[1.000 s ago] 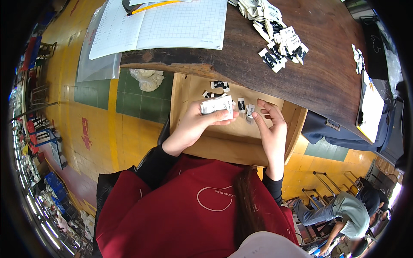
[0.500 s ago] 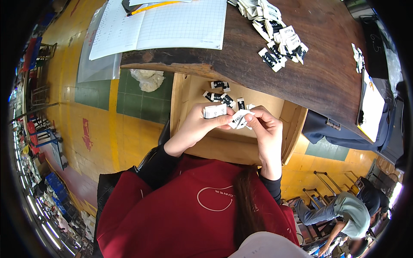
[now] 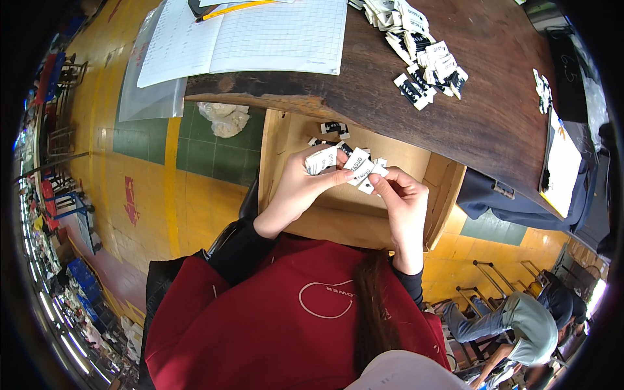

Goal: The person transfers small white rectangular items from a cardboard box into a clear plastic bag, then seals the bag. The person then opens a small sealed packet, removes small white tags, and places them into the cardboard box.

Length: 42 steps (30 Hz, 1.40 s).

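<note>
My left hand is closed round a small stack of white labels, and its thumb pinches more loose labels in front of it. My right hand pinches the lower right end of those same labels, which are fanned apart between both hands. The labels are small white rectangles with dark print. Both hands hover over an open wooden drawer. Several black-and-white labels lie inside the drawer, partly hidden by my hands.
On the dark wooden desk lies a heap of labels. An open notebook with a yellow pencil sits at the left. A clipboard is at the right edge. A person bends over at the lower right.
The labels between my hands have been spread into a wider fan, with one now standing higher. The left-hand stack has tilted and loosened slightly. Both hands stay over the drawer.
</note>
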Available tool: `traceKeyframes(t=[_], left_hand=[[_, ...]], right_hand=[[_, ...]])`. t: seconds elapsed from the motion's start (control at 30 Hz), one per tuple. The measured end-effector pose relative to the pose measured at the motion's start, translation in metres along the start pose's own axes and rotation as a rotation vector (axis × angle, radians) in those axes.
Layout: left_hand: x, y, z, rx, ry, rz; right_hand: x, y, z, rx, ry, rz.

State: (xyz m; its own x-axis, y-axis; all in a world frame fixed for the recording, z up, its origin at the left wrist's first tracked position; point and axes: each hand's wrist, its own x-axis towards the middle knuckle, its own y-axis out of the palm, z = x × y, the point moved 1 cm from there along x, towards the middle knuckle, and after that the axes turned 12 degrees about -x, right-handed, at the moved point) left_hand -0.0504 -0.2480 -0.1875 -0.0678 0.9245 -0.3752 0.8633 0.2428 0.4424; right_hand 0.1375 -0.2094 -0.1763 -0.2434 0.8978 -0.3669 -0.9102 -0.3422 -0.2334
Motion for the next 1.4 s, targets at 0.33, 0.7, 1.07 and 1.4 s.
traceKeyframes(t=[0.33, 0.7, 1.07, 1.4], left_hand=[[0.001, 0.0, -0.006, -0.006, -0.08, 0.042], [-0.002, 0.006, -0.006, -0.379, -0.283, 0.157], [0.0, 0.005, 0.006, 0.159, -0.091, 0.154], [-0.002, 0.006, -0.003, -0.384, -0.35, 0.306]], right_hand=[[0.007, -0.009, -0.004, -0.452, -0.232, -0.188], [0.002, -0.008, 0.005, 0.272, -0.043, -0.131], [-0.001, 0.011, 0.011, -0.154, -0.122, 0.02], [0.001, 0.001, 0.004, -0.023, -0.205, -0.137]])
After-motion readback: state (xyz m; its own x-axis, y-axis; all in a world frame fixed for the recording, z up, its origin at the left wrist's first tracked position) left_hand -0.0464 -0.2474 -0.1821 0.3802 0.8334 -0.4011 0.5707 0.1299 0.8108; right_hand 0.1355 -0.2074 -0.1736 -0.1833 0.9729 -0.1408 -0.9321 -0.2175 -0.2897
